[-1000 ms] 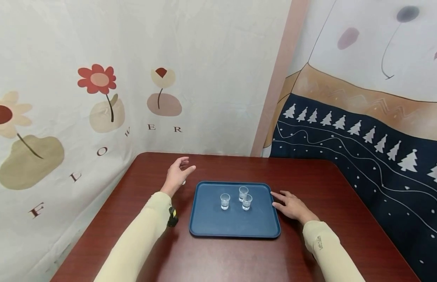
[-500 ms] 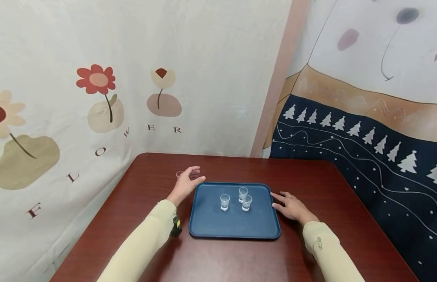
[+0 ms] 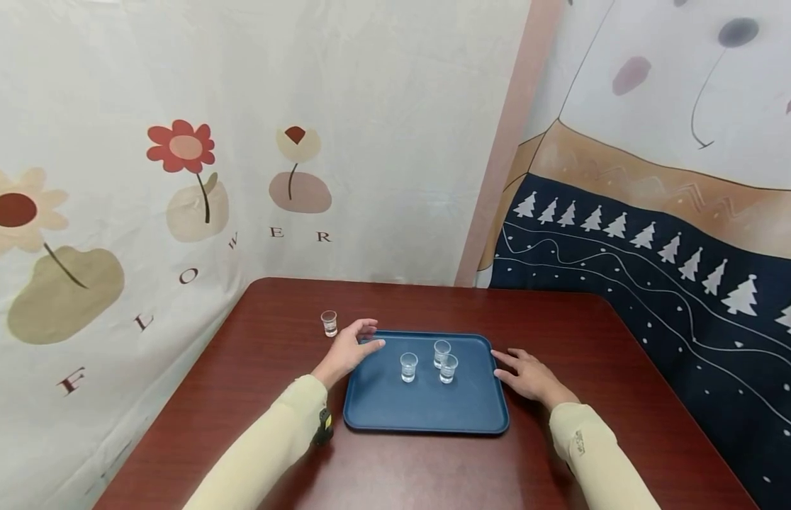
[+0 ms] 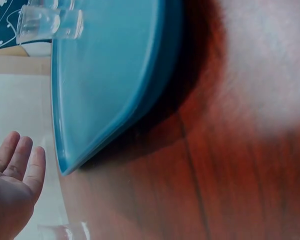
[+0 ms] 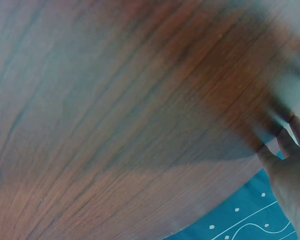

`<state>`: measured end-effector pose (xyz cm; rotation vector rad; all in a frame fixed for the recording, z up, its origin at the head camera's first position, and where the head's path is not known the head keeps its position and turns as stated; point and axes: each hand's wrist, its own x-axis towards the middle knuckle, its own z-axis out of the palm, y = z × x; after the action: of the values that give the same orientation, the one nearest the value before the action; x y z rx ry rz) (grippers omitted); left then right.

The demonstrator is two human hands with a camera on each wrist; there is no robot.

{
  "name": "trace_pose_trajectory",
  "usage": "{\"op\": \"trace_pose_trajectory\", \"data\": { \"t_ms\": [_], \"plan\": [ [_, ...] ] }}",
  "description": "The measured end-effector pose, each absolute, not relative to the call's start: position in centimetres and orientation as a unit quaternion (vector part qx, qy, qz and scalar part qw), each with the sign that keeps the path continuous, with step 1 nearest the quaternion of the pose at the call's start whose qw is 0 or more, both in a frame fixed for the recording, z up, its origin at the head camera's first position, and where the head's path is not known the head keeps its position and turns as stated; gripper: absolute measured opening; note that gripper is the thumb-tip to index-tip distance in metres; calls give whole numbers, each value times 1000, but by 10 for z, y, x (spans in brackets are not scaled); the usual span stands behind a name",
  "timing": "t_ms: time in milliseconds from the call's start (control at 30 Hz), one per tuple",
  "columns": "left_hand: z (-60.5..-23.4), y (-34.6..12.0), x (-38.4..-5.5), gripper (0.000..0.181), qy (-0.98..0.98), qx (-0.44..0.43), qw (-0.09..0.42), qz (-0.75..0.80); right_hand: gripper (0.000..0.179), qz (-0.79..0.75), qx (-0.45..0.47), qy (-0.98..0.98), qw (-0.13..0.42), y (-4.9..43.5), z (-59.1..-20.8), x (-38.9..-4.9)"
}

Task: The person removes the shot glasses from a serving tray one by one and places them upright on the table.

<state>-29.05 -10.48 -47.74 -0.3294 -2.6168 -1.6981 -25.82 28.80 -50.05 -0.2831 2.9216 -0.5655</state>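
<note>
Three small clear shot glasses stand upright on a blue tray (image 3: 395, 411): one alone on the left (image 3: 408, 367), and a front glass (image 3: 449, 369) partly covering a rear glass (image 3: 441, 350). My left hand (image 3: 348, 352) hovers by the tray's back left corner, fingers loosely bent and nothing in them; in the left wrist view the hand (image 4: 15, 185) looks relaxed. Beyond it, another shot glass (image 3: 329, 324) stands on the table. The fingers of my right hand (image 3: 529, 375) lie at the tray's right edge, seemingly touching it, and hold nothing.
The brown wooden table (image 3: 434, 474) carries the tray near its middle. Behind it hangs a pale curtain (image 3: 395, 142) with printed flowers. A dark blue cloth (image 3: 708, 340) with white trees borders the right side.
My left hand has moved right and toward me, from beside the lone shot glass to the tray's corner, so that glass now shows fully. The right hand and the tray stay put.
</note>
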Motion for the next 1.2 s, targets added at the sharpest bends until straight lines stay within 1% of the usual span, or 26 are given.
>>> {"op": "trace_pose_trajectory", "data": {
  "t_ms": [367,633,833,1200],
  "plan": [
    [-488,-93,-275,49,-837,-119,-22,-534,57,-187,-100,975,73,288,-501,-257],
    [-489,-86,-267,51,-837,-145,-45,-526,56,-183,-104,975,69,290,-502,-257],
    [-494,-79,-265,51,-842,-169,-50,-509,56,-187,-100,975,69,289,-502,-257],
    [-500,-67,-267,40,-850,-172,-46,-495,56,-188,-101,975,67,289,-503,-256]
  ]
}}
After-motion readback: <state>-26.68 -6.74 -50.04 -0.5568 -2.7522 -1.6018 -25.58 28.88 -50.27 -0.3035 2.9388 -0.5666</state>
